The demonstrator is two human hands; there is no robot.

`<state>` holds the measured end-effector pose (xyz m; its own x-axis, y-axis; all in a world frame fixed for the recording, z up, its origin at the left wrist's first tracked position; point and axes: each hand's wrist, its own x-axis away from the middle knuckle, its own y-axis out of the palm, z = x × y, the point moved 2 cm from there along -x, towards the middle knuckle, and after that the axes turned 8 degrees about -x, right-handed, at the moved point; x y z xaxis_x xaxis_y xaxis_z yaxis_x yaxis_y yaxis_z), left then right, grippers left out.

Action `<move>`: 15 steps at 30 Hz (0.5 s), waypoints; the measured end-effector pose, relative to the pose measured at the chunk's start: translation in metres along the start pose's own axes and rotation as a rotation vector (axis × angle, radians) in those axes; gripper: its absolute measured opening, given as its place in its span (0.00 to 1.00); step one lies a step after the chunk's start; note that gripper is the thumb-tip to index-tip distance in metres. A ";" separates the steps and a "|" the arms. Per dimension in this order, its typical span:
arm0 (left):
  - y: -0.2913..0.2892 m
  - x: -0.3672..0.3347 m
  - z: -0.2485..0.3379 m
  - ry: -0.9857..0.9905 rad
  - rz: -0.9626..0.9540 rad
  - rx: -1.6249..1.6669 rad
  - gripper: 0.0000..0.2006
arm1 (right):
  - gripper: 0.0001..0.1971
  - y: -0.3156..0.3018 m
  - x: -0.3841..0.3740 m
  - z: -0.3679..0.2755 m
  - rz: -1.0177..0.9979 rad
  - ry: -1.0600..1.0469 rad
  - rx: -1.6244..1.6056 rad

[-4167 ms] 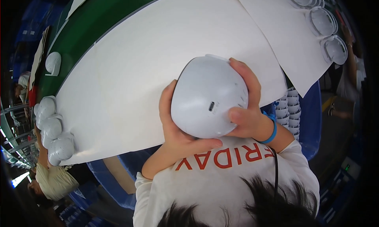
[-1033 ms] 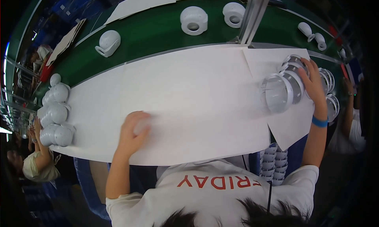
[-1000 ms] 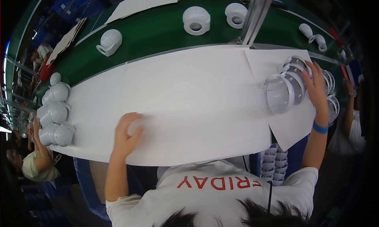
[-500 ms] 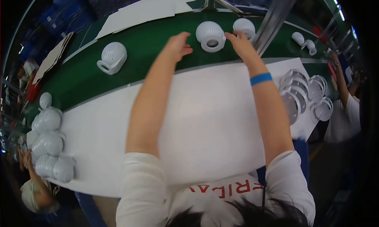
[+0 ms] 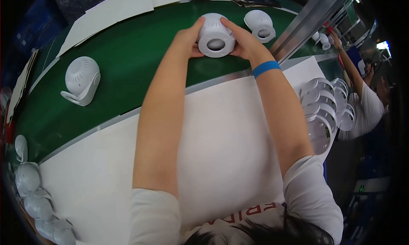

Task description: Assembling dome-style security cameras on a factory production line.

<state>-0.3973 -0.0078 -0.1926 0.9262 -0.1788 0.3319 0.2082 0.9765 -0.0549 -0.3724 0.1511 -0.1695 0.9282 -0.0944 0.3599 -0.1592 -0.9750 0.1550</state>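
Observation:
Between my two hands is a white dome-shaped housing with vent slots and a round ring at its near side, on the green conveyor belt. My left hand wraps its left side, the thumb up near the dome. From the right, my right hand grips the other side; a blue band circles that wrist. Another white housing stands just right of my right hand. A third housing rests on the belt to the left.
A white work surface spans the near side. Several white ring-shaped shells lie at its right, several domed housings at its left. A metal post rises at right. White sheets lie beyond the belt. Another person works at far right.
My hands, apart and on either side of the middle housing before, have closed on it. The view has shifted, and the left housing now appears lower and farther left.

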 end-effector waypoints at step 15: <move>-0.029 0.113 0.057 0.537 -0.316 0.304 0.28 | 0.25 0.049 0.113 -0.065 -0.415 -0.313 0.018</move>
<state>-0.3163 -0.0498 -0.0994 0.8794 -0.4182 -0.2275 0.4687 0.8442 0.2600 -0.2974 0.1055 -0.0619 0.9686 0.2476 -0.0209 0.2464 -0.9462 0.2097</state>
